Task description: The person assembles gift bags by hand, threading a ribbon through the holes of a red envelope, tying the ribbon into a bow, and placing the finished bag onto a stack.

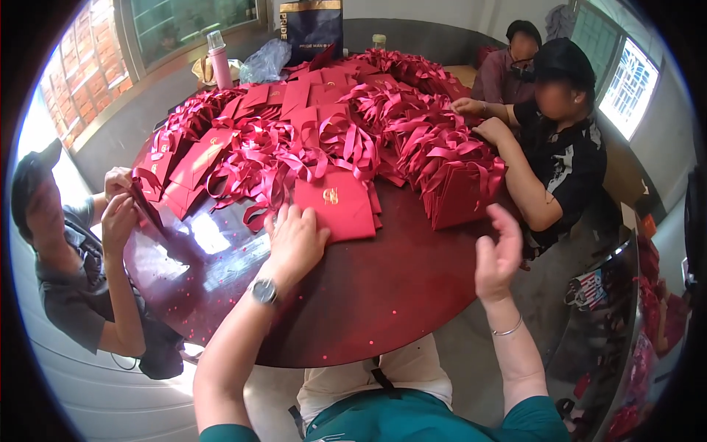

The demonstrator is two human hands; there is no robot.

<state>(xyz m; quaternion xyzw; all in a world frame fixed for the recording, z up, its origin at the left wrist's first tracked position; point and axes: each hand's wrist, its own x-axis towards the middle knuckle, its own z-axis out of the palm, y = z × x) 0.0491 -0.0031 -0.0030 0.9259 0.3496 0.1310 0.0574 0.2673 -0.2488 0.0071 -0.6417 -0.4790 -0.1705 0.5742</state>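
A red bag [350, 212] with a gold mark lies flat on the dark red bench [368, 295], other bags showing from under its right side. The left hand [297, 239] rests on the red bag's near left corner; I cannot tell whether its fingers grip it. The right hand [498, 258], well to the right of the red bag, is raised and released, its fingers loosely bent. Just right of the red bag stands a thick stack [458, 195] of similar bags, and behind it lie heaps of ribbons [294, 155]. Far behind the red bag is a pink bottle [220, 68]. Left of it, a co-worker [81, 295] holds a folded bag [149, 208]
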